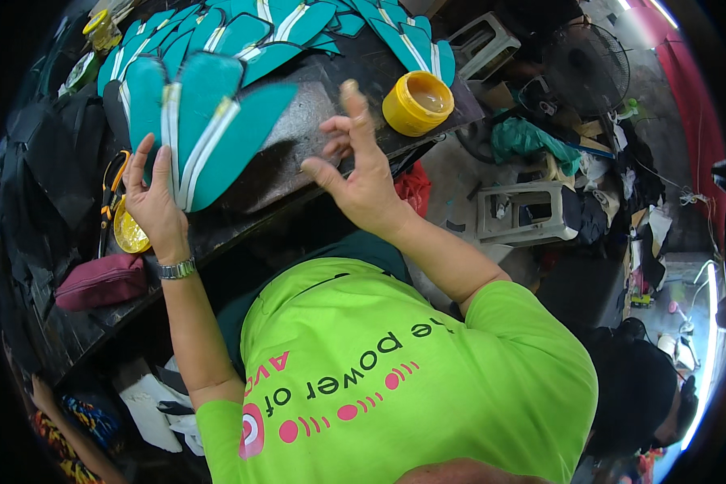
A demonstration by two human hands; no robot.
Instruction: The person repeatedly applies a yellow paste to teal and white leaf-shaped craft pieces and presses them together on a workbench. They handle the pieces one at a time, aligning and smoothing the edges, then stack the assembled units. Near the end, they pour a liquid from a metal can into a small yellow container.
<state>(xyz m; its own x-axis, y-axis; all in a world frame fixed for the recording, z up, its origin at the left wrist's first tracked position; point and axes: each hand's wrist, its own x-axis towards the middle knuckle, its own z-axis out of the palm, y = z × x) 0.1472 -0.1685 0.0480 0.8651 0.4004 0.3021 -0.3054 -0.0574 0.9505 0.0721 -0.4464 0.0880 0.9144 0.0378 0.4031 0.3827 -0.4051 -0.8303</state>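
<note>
My left hand (155, 211), with a metal watch at the wrist, pinches the lower edge of a teal cut panel (210, 169). This panel has pointed lobes and two white strips with yellowish ends, and it is tilted up off the dark table. My right hand (365, 173) is raised over the table's near edge with its fingers apart and nothing in it. Just beyond it stands a yellow jar (407, 115) without its lid, with a thick amber substance inside. Many similar teal panels (274, 60) lie overlapping along the far side.
Left of my left hand lie a yellow lid (129, 230), orange-and-black handled scissors (111, 187) and a maroon pouch (101, 282). Black fabric (56, 157) covers the table's left end. Plastic stools (528, 211) and a fan (587, 68) stand right. Another person's arm (77, 431) shows lower left.
</note>
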